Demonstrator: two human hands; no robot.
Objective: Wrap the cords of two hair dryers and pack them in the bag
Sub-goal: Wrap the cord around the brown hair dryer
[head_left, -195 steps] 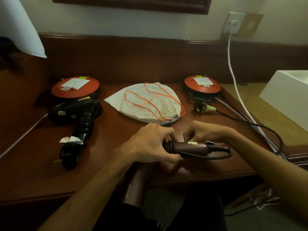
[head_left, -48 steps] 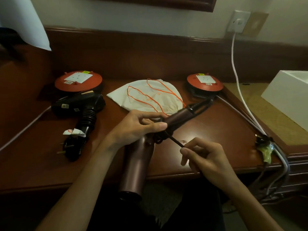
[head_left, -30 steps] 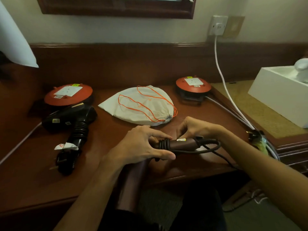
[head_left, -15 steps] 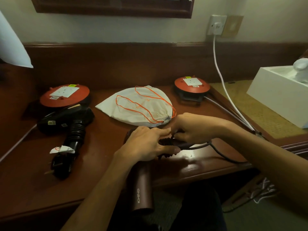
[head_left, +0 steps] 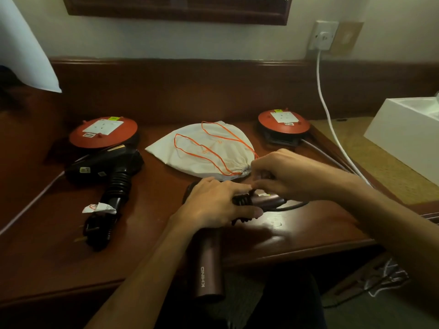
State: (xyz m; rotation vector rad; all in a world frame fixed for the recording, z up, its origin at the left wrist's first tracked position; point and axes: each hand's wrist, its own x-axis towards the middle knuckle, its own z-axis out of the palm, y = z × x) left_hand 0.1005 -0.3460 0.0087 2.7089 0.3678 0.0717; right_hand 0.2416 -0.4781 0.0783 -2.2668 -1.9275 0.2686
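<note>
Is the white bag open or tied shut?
Shut. The white bag lies flat on the desk, its mouth bunched tight at the near right end, with the orange drawstring looped loose across its top.

Two bare forearms in view, no sleeves visible up to the frame edge. Left hand (head_left: 215,205) and right hand (head_left: 282,175): no rings, no gloves, no wristwatch or bands on either wrist. Fingernails short where visible. Dark garment over the lap (head_left: 273,305) at bottom of frame; fabric and cut not discernible in dim light.
</note>
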